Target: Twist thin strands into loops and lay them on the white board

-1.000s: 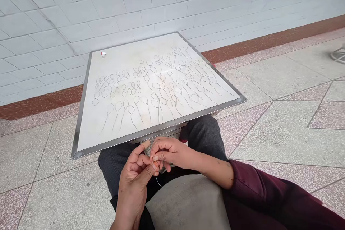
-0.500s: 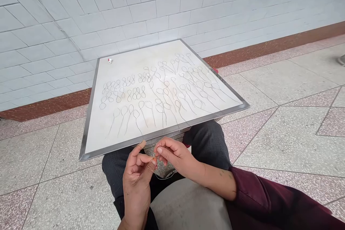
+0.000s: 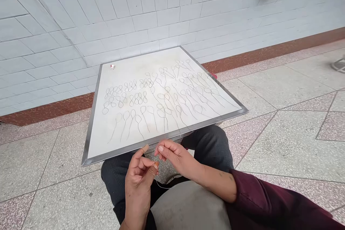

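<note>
My left hand (image 3: 141, 179) is in front of the table's near edge, thumb and index finger pinched on a thin pale wire (image 3: 163, 187) that curves down toward my lap. Just to its right, my right hand (image 3: 178, 156) is closed in a pinch; what its fingertips hold is too fine to make out. Beyond both hands stands a white table (image 3: 129, 57) with a metal rim. On it lie rows of thin wire loops with long tails (image 3: 138, 118) and, at the left, several figure-eight wire loops (image 3: 134, 99).
A small red and white object (image 3: 112, 67) sits at the table's far left corner. The tiled wall (image 3: 151, 18) runs behind the table. My knees (image 3: 210, 143) are under its near edge. A round metal base (image 3: 338, 66) stands on the floor at far right.
The view has tilted up a little, showing more of the wall. My right hand's fingertips have moved slightly away from my left fingertips, which stay pinched.
</note>
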A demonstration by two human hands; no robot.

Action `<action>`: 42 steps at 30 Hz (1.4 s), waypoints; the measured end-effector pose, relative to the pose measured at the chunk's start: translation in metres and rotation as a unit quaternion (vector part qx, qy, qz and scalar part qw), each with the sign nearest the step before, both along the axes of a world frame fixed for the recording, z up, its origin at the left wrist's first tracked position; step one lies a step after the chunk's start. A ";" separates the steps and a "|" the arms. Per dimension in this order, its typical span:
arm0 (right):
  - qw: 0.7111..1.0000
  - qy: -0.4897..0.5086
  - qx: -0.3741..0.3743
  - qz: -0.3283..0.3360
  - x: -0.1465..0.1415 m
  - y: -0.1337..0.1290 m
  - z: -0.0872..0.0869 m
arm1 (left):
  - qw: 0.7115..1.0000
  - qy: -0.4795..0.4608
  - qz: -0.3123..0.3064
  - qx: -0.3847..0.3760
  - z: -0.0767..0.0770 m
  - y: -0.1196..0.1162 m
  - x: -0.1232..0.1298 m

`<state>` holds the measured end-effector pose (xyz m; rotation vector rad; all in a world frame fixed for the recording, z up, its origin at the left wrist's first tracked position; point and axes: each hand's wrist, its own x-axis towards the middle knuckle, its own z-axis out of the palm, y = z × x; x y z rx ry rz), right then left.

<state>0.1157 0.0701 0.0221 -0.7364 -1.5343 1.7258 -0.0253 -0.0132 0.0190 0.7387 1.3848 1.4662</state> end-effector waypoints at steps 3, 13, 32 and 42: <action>1.000 -0.001 -0.001 -0.003 0.000 0.000 0.000 | 1.000 -0.002 -0.006 0.001 0.000 0.000 0.001; 0.998 -0.036 0.046 0.019 0.006 0.005 0.001 | 1.000 -0.007 -0.008 -0.003 0.008 0.002 0.003; 0.886 -0.162 0.433 -0.044 0.012 0.009 -0.012 | 0.998 0.060 -0.006 -0.014 0.018 0.001 0.010; 0.846 -0.191 0.492 -0.073 0.003 0.007 -0.001 | 0.999 0.031 -0.001 -0.006 0.009 0.006 0.008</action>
